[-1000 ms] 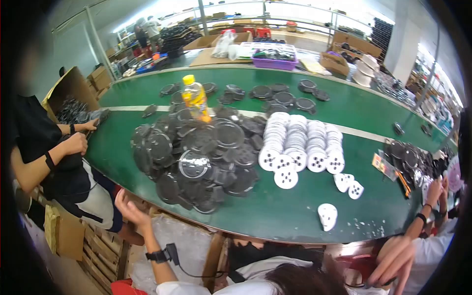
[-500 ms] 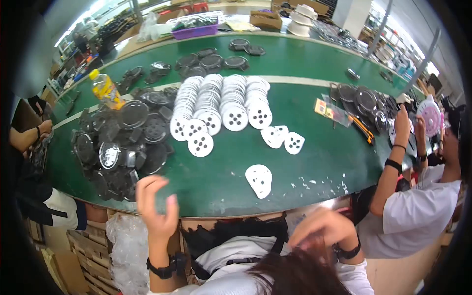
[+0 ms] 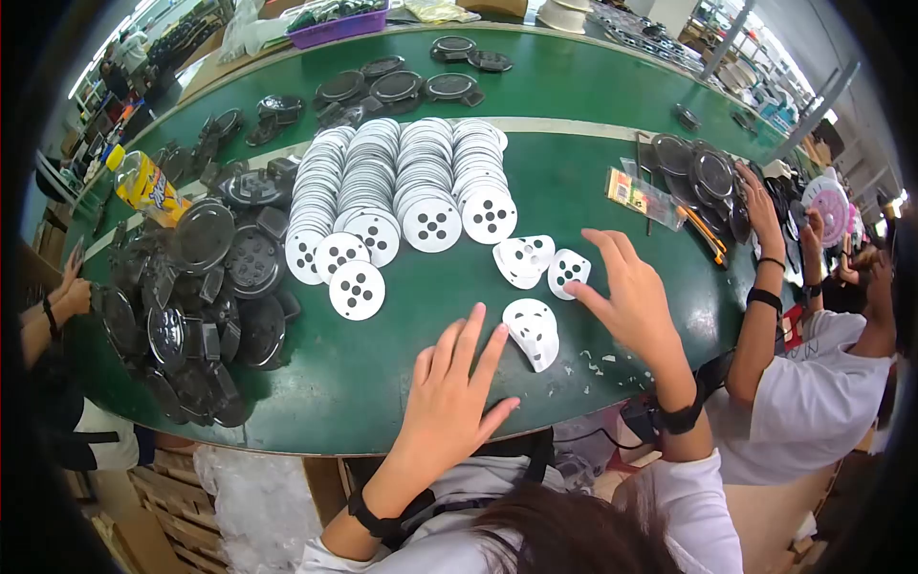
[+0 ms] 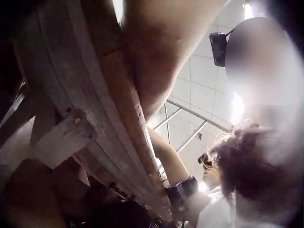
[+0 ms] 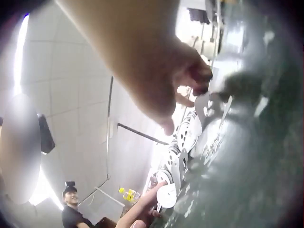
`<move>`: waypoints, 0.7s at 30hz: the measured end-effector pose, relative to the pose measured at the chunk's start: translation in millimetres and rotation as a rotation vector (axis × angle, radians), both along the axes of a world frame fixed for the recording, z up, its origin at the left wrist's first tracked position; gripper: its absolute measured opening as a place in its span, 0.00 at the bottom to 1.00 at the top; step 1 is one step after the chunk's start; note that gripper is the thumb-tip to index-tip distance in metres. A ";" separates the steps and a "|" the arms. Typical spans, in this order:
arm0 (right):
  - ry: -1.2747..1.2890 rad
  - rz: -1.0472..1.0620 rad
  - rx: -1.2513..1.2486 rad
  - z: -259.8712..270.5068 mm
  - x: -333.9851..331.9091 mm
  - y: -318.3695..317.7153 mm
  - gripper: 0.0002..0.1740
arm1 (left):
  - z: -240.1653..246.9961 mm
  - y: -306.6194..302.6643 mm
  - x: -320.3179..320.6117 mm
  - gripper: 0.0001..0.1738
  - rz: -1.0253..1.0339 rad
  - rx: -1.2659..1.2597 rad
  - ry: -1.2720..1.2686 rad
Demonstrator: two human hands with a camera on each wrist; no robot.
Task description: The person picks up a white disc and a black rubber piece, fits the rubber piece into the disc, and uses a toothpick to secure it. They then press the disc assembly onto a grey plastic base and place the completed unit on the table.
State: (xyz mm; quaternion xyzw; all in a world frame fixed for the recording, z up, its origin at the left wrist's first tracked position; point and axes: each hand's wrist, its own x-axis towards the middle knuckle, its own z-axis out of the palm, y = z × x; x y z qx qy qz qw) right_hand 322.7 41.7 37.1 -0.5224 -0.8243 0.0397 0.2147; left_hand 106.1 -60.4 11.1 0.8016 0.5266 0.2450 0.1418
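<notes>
My left hand (image 3: 448,407) is over the green table near its front edge, fingers spread. Its fingertips come right up to a curved white piece with dark holes (image 3: 532,335). To the right, my right hand (image 3: 631,301) reaches forward with fingers extended. Its thumb tip overlaps a small white holed piece (image 3: 571,268), beside another pair of white pieces (image 3: 523,260). Rows of stacked white discs with black holes (image 3: 430,182) stand behind. In the right wrist view, the right hand (image 5: 187,76) hangs close over the tabletop. The left wrist view shows mainly the table's underside and an arm.
Dark clear plastic round parts (image 3: 206,239) are heaped on the left beside a yellow-capped bottle (image 3: 148,187). More dark parts (image 3: 712,177), a small packet (image 3: 645,196) and orange-handled tools (image 3: 703,234) lie right. Another person's arm (image 3: 760,258) reaches in there. White scraps dot the front.
The head view has turned rightward and down. My left hand has come from the left over the table to the curved white piece; my right hand has moved forward to the small white pieces.
</notes>
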 end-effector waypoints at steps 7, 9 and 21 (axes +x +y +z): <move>0.170 0.404 -0.459 -7.7 -34.4 0.9 0.27 | 5.4 7.3 -60.9 0.19 0.279 0.193 -0.146; 0.189 0.439 -0.534 8.7 -47.4 0.4 0.25 | 15.9 14.5 -85.4 0.18 0.420 0.210 -0.061; 0.644 0.640 -0.146 0.4 -99.2 52.0 0.12 | 8.2 48.7 -104.4 0.30 0.452 -0.051 0.024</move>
